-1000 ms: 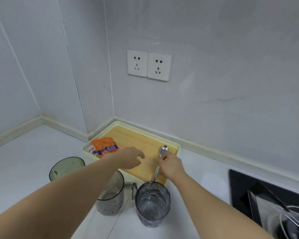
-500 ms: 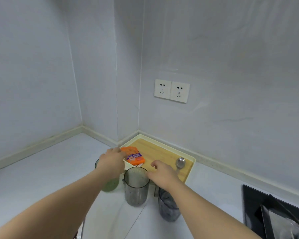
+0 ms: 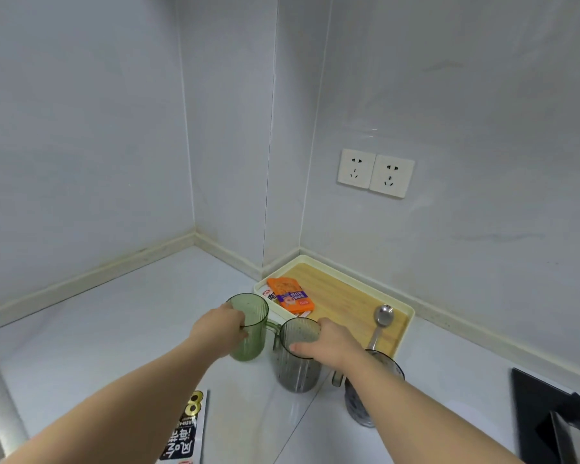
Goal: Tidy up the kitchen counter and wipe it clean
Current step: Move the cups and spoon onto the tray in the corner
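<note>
1. Gripping the translucent green ribbed plastic mug with the left hand, fingers curled round its near side just under the rim; a hold suited to keeping it upright while carried
2. Clasping the smoky grey ribbed plastic mug from above with the right hand, thumb on the near rim and fingers over the far rim; probably taking both at once to save a trip
3. Both mugs upright, side by side and almost touching, on the pale white bench just in front of the cream plastic tray with a wooden base; cannot tell whether either is off the surface yet
4. Already gathered on the tray, pushed into the wall corner: an orange snack packet at its left end and a steel spoon at its right, bowl up
5. Left to collect, judging by this: a third, darker grey cup under the right forearm and a printed black-and-white pack at the near edge
6. Likely step: moving the mugs so the bench can be wiped; no cloth in sight, so wiping judged not yet begun
7. Worth minding: the mugs' handles, set close between them, could knock together
</note>
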A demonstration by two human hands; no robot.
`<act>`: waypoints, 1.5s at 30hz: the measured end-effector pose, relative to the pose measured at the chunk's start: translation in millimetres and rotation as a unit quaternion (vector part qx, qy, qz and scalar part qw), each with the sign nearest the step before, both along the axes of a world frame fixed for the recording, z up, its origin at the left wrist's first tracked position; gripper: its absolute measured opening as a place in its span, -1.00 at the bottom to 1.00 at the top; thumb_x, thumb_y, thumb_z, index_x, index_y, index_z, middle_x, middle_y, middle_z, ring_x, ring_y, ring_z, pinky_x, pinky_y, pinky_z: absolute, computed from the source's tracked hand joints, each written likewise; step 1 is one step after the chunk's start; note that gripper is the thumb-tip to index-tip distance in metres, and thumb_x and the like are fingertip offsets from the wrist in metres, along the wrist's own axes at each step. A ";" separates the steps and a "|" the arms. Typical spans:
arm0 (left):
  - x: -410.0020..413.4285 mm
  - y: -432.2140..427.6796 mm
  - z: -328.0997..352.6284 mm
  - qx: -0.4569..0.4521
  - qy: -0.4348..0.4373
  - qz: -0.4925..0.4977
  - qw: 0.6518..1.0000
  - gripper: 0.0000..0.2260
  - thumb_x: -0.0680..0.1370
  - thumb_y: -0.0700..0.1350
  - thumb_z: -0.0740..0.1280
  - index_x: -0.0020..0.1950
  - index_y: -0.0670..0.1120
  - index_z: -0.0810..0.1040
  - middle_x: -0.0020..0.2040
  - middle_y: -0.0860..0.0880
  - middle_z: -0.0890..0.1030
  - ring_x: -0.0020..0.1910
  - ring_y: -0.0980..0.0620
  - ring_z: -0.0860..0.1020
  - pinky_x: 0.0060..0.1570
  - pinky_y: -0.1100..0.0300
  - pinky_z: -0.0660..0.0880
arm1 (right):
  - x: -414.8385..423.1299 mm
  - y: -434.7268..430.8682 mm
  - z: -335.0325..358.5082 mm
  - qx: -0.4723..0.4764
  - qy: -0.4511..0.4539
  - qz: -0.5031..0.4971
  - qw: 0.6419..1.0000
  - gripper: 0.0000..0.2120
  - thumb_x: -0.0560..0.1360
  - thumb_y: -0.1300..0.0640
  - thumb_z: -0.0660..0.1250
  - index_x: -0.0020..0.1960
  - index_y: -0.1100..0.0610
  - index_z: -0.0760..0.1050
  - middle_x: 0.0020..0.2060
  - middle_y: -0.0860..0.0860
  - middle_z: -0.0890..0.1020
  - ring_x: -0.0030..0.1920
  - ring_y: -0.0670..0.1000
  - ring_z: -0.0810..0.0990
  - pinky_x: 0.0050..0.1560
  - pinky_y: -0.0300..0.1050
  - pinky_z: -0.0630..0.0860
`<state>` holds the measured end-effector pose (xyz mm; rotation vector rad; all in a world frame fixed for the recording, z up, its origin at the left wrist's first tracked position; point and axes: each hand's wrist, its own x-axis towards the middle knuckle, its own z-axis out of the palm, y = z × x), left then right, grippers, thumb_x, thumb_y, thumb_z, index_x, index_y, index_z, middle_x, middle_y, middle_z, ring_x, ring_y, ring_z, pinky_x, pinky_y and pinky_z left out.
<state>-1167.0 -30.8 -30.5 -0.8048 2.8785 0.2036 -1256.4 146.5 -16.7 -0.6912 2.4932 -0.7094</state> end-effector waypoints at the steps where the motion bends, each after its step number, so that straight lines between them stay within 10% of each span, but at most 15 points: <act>1: 1.3 -3.6 1.7 -0.012 -0.004 0.004 1.000 -0.71 0.59 0.02 0.20 0.20 -0.11 0.52 0.21 -0.09 0.41 0.12 -0.11 0.51 0.02 0.11 0.46 | -0.3 -0.7 0.5 0.005 -0.016 0.004 1.000 -0.37 0.39 -0.11 0.44 0.34 0.15 0.34 0.26 0.06 0.49 0.24 0.04 0.47 0.07 -0.21 0.41; 9: 15.3 -12.0 7.4 -0.062 0.051 0.055 0.995 -0.63 0.52 -0.29 0.14 0.30 -0.08 0.41 0.22 -0.11 0.33 0.17 -0.11 0.39 0.05 0.12 0.41 | 4.7 -14.9 -0.4 0.040 -0.042 -0.028 0.998 -0.40 0.52 -0.07 0.29 0.40 0.25 0.22 0.29 0.14 0.41 0.30 0.10 0.42 0.01 -0.22 0.32; 19: 11.4 16.0 -2.7 0.088 0.088 0.174 0.977 -0.60 0.57 0.16 0.15 0.17 -0.12 0.48 0.05 -0.07 0.51 0.01 -0.09 0.54 -0.06 0.13 0.44 | 18.4 -31.9 -5.8 -0.055 -0.174 -0.093 0.979 -0.51 0.48 -0.02 0.34 0.29 0.22 0.33 -0.08 0.04 0.47 -0.17 -0.02 0.43 -0.30 -0.21 0.34; 23: 12.3 15.3 -5.4 0.151 0.096 0.210 0.961 -0.64 0.56 0.16 0.18 0.00 -0.13 0.52 -0.17 -0.03 0.48 -0.15 -0.07 0.48 -0.12 0.18 0.42 | 18.9 -20.2 -6.6 0.057 -0.187 -0.002 0.981 -0.42 0.39 -0.04 0.45 0.30 0.16 0.36 0.12 0.06 0.46 0.05 0.03 0.43 -0.03 -0.12 0.39; 30: 8.4 14.9 -9.3 0.322 0.153 0.261 0.897 -0.81 0.53 -0.15 0.19 -0.27 -0.17 0.40 -0.33 -0.11 0.52 -0.33 -0.11 0.51 -0.20 0.13 0.57 | 15.4 -13.1 -17.4 0.142 -0.074 0.047 0.986 -0.83 0.52 0.04 0.30 -0.06 0.15 0.42 -0.37 0.01 0.39 -0.40 -0.09 0.36 -0.47 -0.28 0.25; 34: 12.4 10.6 -7.3 0.371 0.160 0.289 0.868 -0.66 0.57 -0.19 0.14 -0.43 -0.15 0.28 -0.74 0.00 0.34 -0.58 -0.01 0.32 -0.48 0.29 0.28 | 15.4 -13.6 -20.0 0.051 -0.140 -0.007 0.989 -0.72 0.56 0.10 0.24 -0.31 0.15 0.39 -0.44 0.07 0.47 -0.52 -0.07 0.44 -0.51 -0.28 0.36; 45: -16.2 6.9 41.0 0.405 0.274 0.199 0.849 -0.73 0.54 -0.23 0.15 -0.37 -0.16 0.34 -0.50 -0.08 0.41 -0.60 0.04 0.31 -0.53 0.33 0.28 | -14.4 -27.6 13.5 -0.223 -0.164 -0.164 0.947 -0.81 0.59 0.11 0.20 -0.01 0.26 0.37 -0.34 0.10 0.46 -0.47 0.04 0.50 -0.50 -0.17 0.51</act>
